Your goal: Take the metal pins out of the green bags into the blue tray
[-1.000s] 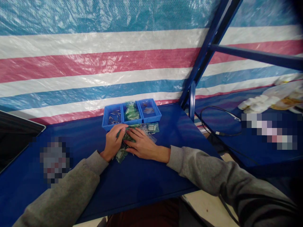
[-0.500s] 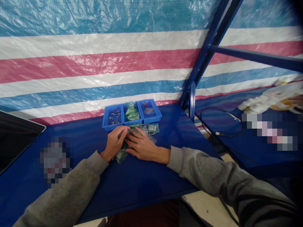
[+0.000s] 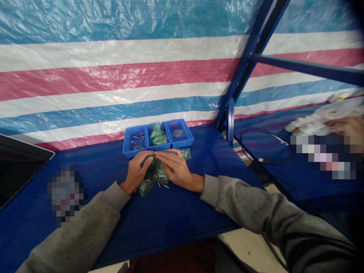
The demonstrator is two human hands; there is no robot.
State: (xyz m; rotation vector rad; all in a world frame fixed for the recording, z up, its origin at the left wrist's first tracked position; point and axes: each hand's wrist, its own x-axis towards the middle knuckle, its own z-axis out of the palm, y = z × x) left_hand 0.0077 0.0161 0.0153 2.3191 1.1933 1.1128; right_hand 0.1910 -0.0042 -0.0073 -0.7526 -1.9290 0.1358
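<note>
A loose pile of small green packets (image 3: 146, 185) and thin metal pins (image 3: 159, 181) lies on the blue table between my two hands. My left hand (image 3: 138, 168) is cupped at the pile's left side, thumb apart from the fingers. From the right, my right hand (image 3: 179, 168) arches over the pile with its fingers stretched out, their tips close to those of the left. Both touch or nearly touch the packets, and part of the pile is hidden beneath them. Another green packet (image 3: 186, 153) shows just beyond my right hand.
Behind the pile stand three joined blue bins: one with metal pins (image 3: 135, 131), one with green packets (image 3: 157, 146), one with small clear bags (image 3: 182, 144). At left is a dark screen (image 3: 22, 170). Another person's hand (image 3: 348, 127) reaches over white bundles (image 3: 307, 125) at right.
My right hand has lifted and turned from lying spread over the pile to an arch, uncovering pins and packets. The left hand has hardly moved. Another person's hand has appeared at right.
</note>
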